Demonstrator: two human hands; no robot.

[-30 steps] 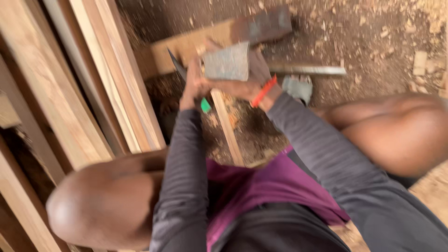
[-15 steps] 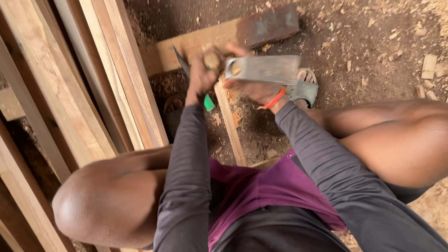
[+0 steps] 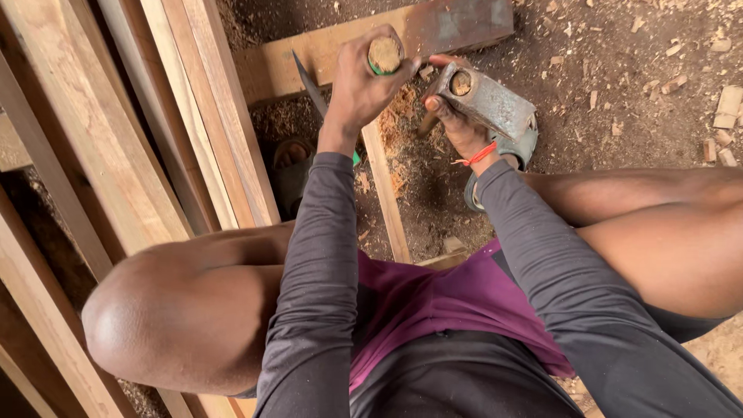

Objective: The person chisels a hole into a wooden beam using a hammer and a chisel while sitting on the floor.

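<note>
Head view, looking down on a seated person with knees drawn up. The left hand (image 3: 364, 81) is closed in a fist around a round wooden chisel handle (image 3: 385, 54), whose worn butt end faces the camera; a green band shows just under the fist. The handle stands nearly upright over a narrow light wooden strip (image 3: 385, 193) that runs from between the knees toward a thick pale timber beam (image 3: 309, 58) lying across the top of the scene. The right hand (image 3: 457, 124), with a red cord bracelet (image 3: 480, 155) at the wrist, grips the short handle of a grey steel hammer head (image 3: 487, 101); the fingers are curled around the handle below the head. The hammer head lies tilted, just beside and to the right of the chisel handle, apart from it. A thin dark metal blade (image 3: 309, 81) leans against the beam left of the fist. Fresh sawdust and wood chips (image 3: 402, 116) lie on the dirt floor between the hands. Long pale wooden planks (image 3: 116, 139) lean along the left side. A grey sandal (image 3: 518, 147) shows beneath the right wrist.
</note>
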